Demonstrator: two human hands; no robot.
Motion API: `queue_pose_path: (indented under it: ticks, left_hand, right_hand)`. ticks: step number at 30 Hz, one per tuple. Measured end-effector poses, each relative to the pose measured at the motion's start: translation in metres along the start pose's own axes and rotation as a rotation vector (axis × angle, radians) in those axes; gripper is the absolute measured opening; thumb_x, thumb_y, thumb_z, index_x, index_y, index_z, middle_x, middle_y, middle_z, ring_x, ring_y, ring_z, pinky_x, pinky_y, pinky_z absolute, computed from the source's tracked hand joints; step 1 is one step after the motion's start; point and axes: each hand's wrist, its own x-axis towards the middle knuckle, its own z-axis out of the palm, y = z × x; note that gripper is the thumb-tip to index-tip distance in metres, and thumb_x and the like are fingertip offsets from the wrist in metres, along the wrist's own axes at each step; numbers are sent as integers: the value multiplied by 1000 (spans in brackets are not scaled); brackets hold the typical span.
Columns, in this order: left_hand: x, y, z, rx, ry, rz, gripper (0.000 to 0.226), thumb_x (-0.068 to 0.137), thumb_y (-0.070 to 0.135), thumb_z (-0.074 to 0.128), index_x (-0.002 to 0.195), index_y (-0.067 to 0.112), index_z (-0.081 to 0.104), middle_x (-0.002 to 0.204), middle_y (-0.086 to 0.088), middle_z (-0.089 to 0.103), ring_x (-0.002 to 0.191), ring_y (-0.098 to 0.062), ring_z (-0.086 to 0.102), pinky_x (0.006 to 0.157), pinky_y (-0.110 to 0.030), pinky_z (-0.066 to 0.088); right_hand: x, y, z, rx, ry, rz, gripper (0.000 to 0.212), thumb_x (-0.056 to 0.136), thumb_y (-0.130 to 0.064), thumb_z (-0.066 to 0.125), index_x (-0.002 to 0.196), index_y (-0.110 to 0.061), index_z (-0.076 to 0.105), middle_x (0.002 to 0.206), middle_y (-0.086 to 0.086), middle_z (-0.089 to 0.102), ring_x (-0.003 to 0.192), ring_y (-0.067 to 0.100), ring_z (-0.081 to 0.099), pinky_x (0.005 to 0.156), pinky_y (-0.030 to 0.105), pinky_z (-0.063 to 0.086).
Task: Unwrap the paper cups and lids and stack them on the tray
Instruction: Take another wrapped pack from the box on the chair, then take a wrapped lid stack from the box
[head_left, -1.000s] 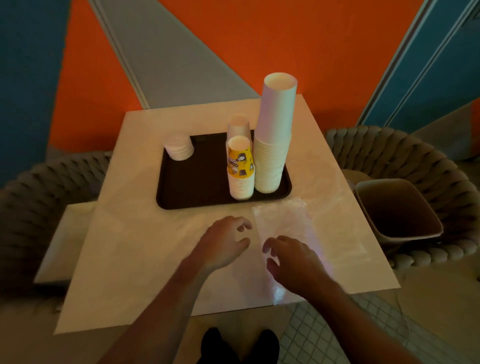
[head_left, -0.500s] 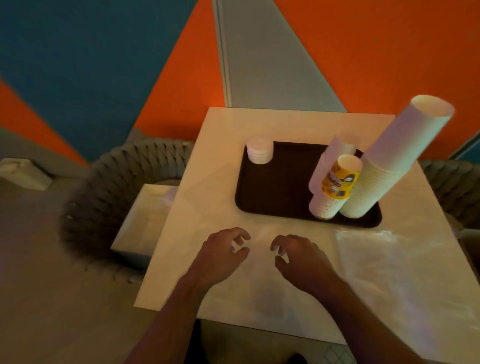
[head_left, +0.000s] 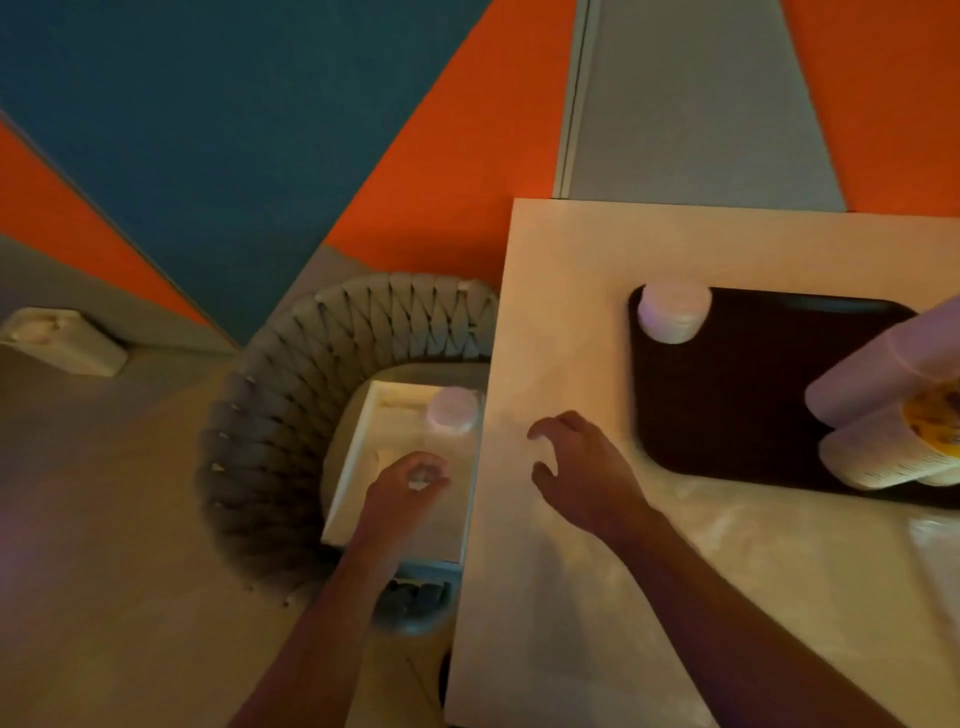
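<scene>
Reaching my left hand (head_left: 410, 480) into the white box (head_left: 363, 447) on the woven chair, fingers pinching clear wrap; wrapped lid stack (head_left: 453, 410) just beyond. Right hand (head_left: 571, 467) loose, empty above the pale desk (head_left: 561, 312). Next, I judge: lift the stack toward the dark tray (head_left: 737, 395).

Pale square table (head_left: 571, 322) carries a dark tray (head_left: 748, 384) near its far right part. A clear plastic wrapper (head_left: 935, 540) lies flat on the tabletop just in front of the tray, cut off by the frame's right edge. Table stands on tan floor (head_left: 104, 519).
</scene>
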Motion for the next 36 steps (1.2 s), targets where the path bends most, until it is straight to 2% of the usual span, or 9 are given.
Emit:
queue_pose_path:
  ticks: [3, 6, 9, 14, 19, 21, 26, 34, 36]
  left_hand:
    - [36, -11, -11, -93, 5, -95, 11, 77, 29, 72, 86, 35, 69, 94, -1, 68, 101, -33, 68, 83, -42, 56]
    - [76, -19, -17, -164, 17, -155, 14, 91, 17, 66, 100, 27, 62, 105, -14, 66, 89, -25, 63, 70, -34, 53]
    - [107, -25, -11, -219, -5, -265, 22, 96, 23, 62, 117, 17, 59, 103, -10, 62, 91, -23, 61, 78, -37, 55]
    - [150, -38, 4, -277, -70, -474, 35, 97, 32, 62, 125, 14, 51, 95, -7, 52, 89, -24, 54, 77, -36, 51]
    - [184, -47, 23, -312, -74, -538, 59, 95, 39, 63, 146, 18, 41, 129, -11, 52, 113, -28, 54, 91, -40, 52]
    - [195, -47, 31, -343, -76, -542, 61, 93, 38, 65, 146, 17, 41, 136, -11, 50, 118, -30, 52, 90, -40, 52]
    - [215, -36, 44, -373, -121, -547, 57, 94, 30, 65, 143, 14, 43, 126, -13, 52, 114, -32, 54, 92, -43, 52]
    - [231, -32, 47, -434, -71, -641, 65, 87, 27, 75, 142, 9, 46, 124, -16, 51, 112, -34, 57, 79, -33, 53]
    - [234, -35, 49, -467, -86, -636, 68, 87, 22, 76, 144, 5, 45, 130, -16, 50, 114, -33, 55, 85, -34, 55]
  right_hand:
    - [39, -15, 8, -36, 7, 34, 45, 89, -23, 64, 134, -21, 57, 139, 3, 49, 124, 26, 52, 99, 38, 49]
    - [82, -24, 15, -93, -27, 63, 54, 91, -22, 62, 143, -19, 49, 148, 6, 42, 130, 29, 48, 103, 39, 45]
    - [114, -25, 18, -213, -61, 91, 60, 95, -25, 58, 151, -18, 38, 156, 7, 34, 137, 30, 42, 108, 40, 38]
    - [146, -26, 28, -365, -81, 154, 60, 99, -33, 51, 153, -21, 30, 161, 7, 26, 142, 31, 34, 113, 46, 28]
    - [151, -25, 40, -451, -99, 191, 60, 100, -30, 48, 155, -24, 25, 164, 9, 19, 146, 31, 26, 115, 50, 21]
    - [153, -24, 40, -463, -105, 194, 60, 101, -31, 49, 155, -26, 23, 164, 8, 17, 147, 30, 25, 116, 51, 20]
    - [154, -23, 40, -449, -115, 191, 63, 101, -30, 51, 156, -26, 21, 165, 8, 14, 149, 31, 21, 116, 52, 19]
    - [152, -19, 43, -431, -110, 177, 66, 103, -30, 50, 158, -26, 15, 167, 8, 9, 152, 31, 14, 116, 53, 22]
    - [151, -19, 43, -429, -110, 176, 63, 105, -32, 47, 158, -26, 14, 167, 8, 8, 152, 31, 13, 116, 54, 21]
